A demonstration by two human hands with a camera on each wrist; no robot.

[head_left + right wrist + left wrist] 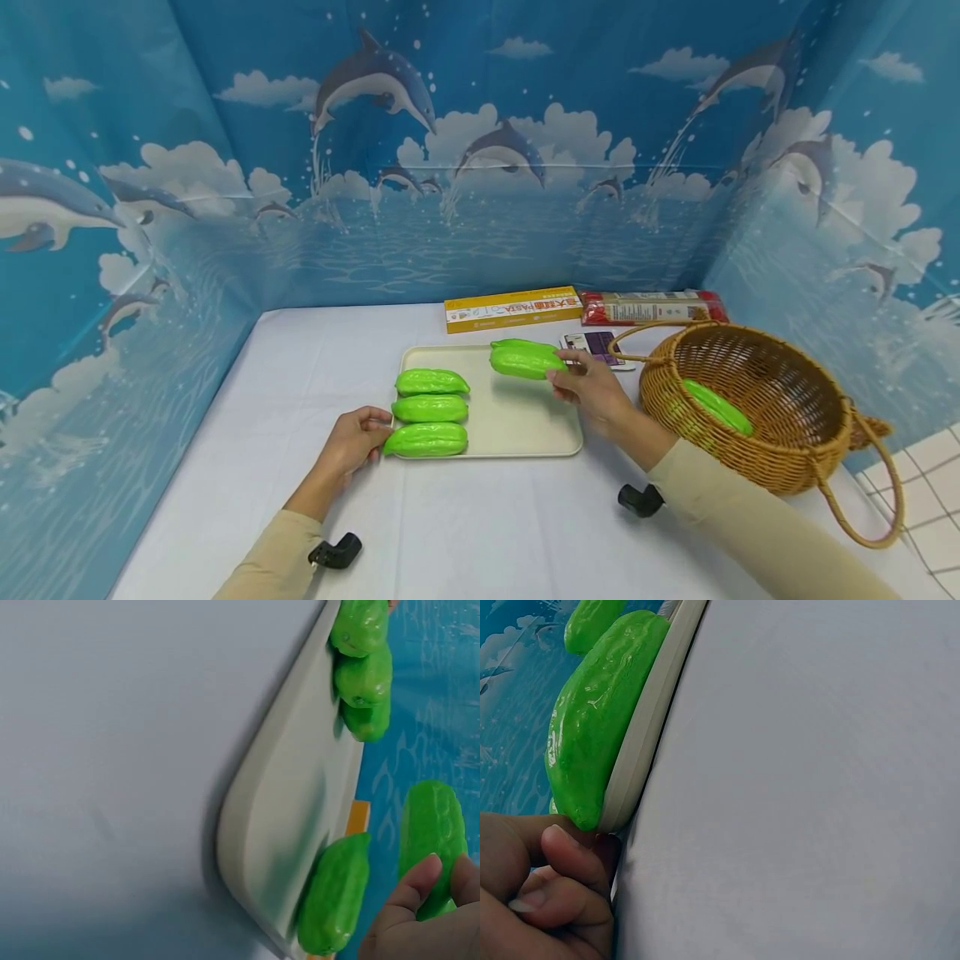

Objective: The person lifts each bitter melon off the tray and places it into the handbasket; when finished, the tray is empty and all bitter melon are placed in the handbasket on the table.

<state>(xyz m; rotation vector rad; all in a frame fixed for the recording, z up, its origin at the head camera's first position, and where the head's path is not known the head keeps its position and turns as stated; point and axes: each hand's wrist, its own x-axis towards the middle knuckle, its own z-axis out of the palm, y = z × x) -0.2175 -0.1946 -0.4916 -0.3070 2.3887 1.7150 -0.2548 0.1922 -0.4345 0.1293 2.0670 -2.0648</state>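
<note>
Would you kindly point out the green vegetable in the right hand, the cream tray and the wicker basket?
green vegetable (525, 360): head view, middle of its glossy body.
cream tray (517, 417): head view, bare part of its surface.
wicker basket (780, 454): head view, woven front wall.

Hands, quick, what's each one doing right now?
Left hand: fingers curled at the tray edge, touching it.
Right hand: holding a green gourd above the tray.
</note>
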